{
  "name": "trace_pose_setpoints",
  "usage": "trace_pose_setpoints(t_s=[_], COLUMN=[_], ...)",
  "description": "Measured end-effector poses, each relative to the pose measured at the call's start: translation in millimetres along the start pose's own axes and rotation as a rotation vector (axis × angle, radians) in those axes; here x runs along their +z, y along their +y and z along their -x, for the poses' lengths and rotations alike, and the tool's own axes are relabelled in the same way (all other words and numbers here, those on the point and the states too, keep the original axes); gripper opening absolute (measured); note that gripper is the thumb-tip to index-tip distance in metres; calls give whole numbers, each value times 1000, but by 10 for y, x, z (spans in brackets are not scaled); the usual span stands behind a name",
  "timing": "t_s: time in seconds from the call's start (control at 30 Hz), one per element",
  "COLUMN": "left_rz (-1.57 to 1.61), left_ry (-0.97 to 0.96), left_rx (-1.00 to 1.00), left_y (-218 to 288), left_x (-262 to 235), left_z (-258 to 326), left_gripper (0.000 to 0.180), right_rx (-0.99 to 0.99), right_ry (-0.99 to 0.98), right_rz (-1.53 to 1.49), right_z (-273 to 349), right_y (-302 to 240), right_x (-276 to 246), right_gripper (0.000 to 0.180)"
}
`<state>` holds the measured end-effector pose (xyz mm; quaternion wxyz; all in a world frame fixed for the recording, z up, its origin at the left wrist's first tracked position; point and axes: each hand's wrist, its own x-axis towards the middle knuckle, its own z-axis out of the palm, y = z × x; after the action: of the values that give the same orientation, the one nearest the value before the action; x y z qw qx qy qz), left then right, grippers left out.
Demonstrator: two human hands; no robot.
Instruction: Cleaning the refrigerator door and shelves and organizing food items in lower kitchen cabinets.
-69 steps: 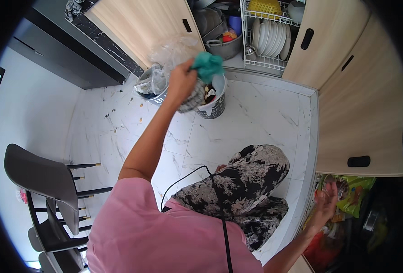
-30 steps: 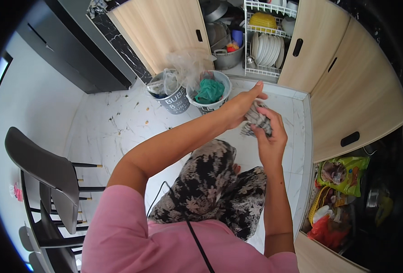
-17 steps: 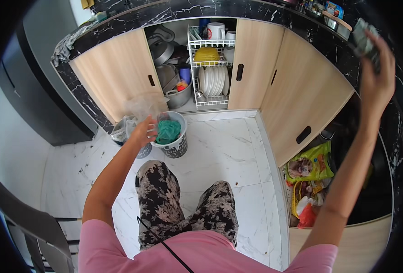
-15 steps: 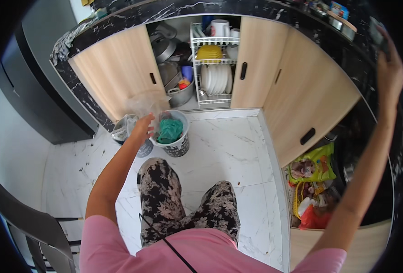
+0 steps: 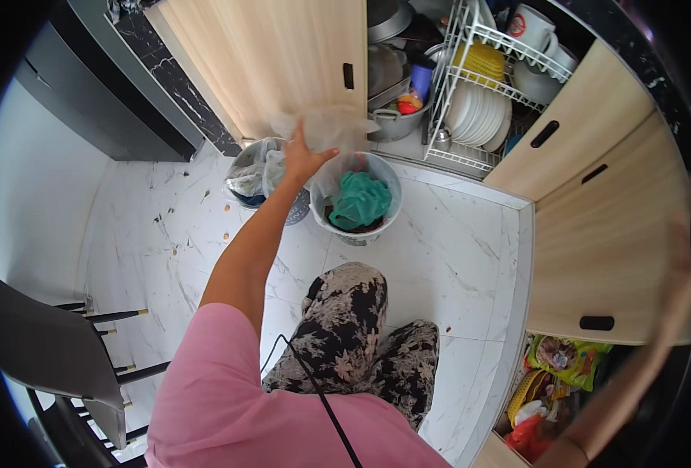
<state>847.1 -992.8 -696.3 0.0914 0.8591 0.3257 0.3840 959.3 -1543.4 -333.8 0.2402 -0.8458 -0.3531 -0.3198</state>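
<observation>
My left hand (image 5: 305,158) reaches over two bins, fingers spread and thumb stretched out. Just beyond its fingers a translucent plastic bag (image 5: 326,125) is blurred by motion, in front of the cabinet door; contact with the fingers is unclear. Under and right of this hand stands a whitish bucket (image 5: 395,187) with a crumpled green plastic bag (image 5: 359,200) inside. To the left, another bin (image 5: 240,165) holds clear plastic bags (image 5: 261,173). My right hand (image 5: 679,246) is smeared by motion at the right edge, before the right cabinet; its fingers cannot be made out.
Ahead, an open cabinet holds pots (image 5: 396,125) and a white wire rack (image 5: 470,74) with plates (image 5: 476,115). At lower right, another opening holds a green food bag (image 5: 572,360) and a red plastic bag (image 5: 526,437). A dark chair (image 5: 49,351) stands left. Debris dots the tiled floor (image 5: 197,203).
The view has turned right and lower. My right hand, earlier at the countertop with a greyish object, has come down and blurs. My left hand stays over the bins; the clear bag has shifted beyond its fingertips.
</observation>
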Motion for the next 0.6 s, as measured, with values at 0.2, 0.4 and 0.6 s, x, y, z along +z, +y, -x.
trace_pose_setpoints(t_s=[0.2,0.4,0.6], left_rz=[524,767,404], left_ry=[-782,-1206,-635], left_rx=[243,-18,261], left_y=[229,58,325], left_x=[277,-9,-593], left_z=[551,809,579], left_gripper=[41,36,39], right_rx=[-50,-114,-202], right_ry=[-540,-1027,-914], right_rz=[-570,-401,156], right_z=[706,1478,2394], right_y=[-1313,-1785,-1700], right_x=[2979,4906,5995], right_gripper=[74,65,50])
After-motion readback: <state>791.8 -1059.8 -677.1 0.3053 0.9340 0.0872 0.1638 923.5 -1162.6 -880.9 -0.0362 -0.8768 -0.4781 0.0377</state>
